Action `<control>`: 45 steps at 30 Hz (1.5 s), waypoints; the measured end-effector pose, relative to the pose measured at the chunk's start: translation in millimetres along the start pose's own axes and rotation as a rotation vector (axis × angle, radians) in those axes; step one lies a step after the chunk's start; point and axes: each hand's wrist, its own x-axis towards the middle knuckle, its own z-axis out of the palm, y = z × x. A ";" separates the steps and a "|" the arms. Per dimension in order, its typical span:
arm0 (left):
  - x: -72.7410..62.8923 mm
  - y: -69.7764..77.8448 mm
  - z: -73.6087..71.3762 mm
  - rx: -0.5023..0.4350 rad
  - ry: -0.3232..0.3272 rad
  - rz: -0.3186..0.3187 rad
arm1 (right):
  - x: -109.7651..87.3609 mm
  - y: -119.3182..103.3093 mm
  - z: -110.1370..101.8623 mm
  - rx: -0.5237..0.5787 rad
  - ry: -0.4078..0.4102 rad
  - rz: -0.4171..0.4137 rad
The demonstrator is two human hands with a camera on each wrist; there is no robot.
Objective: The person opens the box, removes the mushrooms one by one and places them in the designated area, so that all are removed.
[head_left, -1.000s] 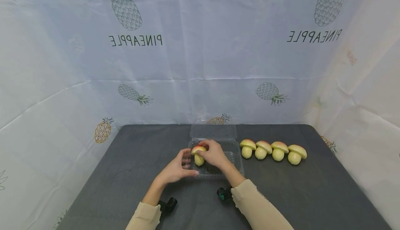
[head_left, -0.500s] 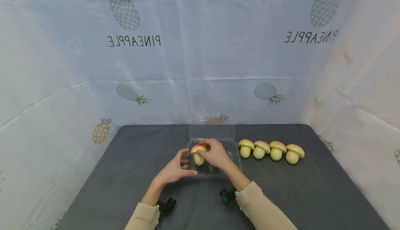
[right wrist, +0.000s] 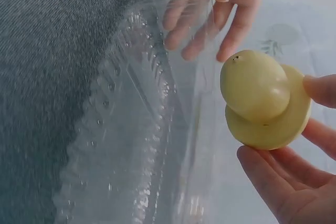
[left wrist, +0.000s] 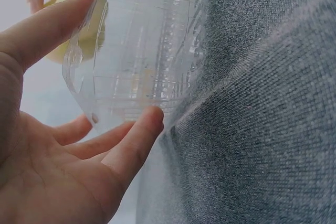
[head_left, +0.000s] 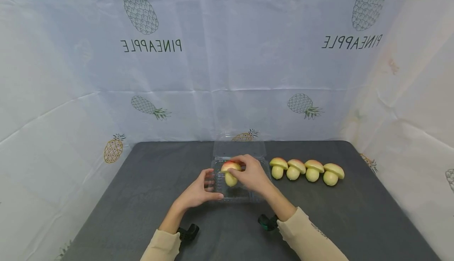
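In the head view my right hand (head_left: 252, 175) pinches a toy mushroom (head_left: 231, 179) with a yellow stem and a yellow-red cap. It is over the left part of a clear plastic clamshell box (head_left: 244, 194). The right wrist view shows this mushroom (right wrist: 254, 90) held by the cap, between thumb and fingers, above the rim. My left hand (head_left: 198, 192) holds the box's near left corner. Seen from the left wrist, its thumb lies over the rim and the fingers (left wrist: 134, 148) spread along the outer wall.
The box's hinged lid (head_left: 239, 149) stands raised at the back. Right of the box, several matching mushrooms (head_left: 313, 171) lie in a row on the dark grey table (head_left: 170, 162). A pineapple-print cloth (head_left: 227, 64) hangs behind and at both sides.
My right hand has lifted the mushroom slightly and carried it a little to the right over the box. The left hand has stayed at the corner.
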 end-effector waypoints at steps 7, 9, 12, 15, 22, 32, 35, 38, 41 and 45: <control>0.2 0.4 0.3 0.008 0.008 0.003 | -7.5 2.9 -14.5 0.011 0.025 0.002; 0.0 0.4 0.1 0.008 0.008 0.005 | -9.6 3.3 -18.9 0.017 0.030 -0.003; -0.3 0.3 -0.1 0.008 0.007 0.003 | -12.9 3.2 -25.4 0.030 0.028 -0.004; -0.4 -0.1 0.0 0.011 0.009 0.002 | -15.7 5.4 -30.9 0.035 0.024 -0.021; 0.1 -1.0 0.6 0.019 0.013 0.005 | -22.7 9.5 -43.6 0.020 0.021 -0.027; 0.5 -1.3 0.2 0.018 0.012 -0.006 | -31.5 21.3 -59.4 0.018 0.072 -0.068; 0.3 -1.5 0.0 0.015 0.010 -0.009 | -34.2 25.1 -64.0 0.017 0.084 -0.068; 0.0 -1.4 0.1 0.014 0.007 -0.010 | -37.1 29.6 -69.4 0.032 0.091 -0.074; -0.1 -1.1 0.3 0.016 0.007 -0.010 | -40.4 35.3 -75.2 0.019 0.100 -0.083; -0.1 -0.6 0.6 0.017 0.008 -0.010 | -45.5 41.6 -82.2 -0.016 0.119 -0.106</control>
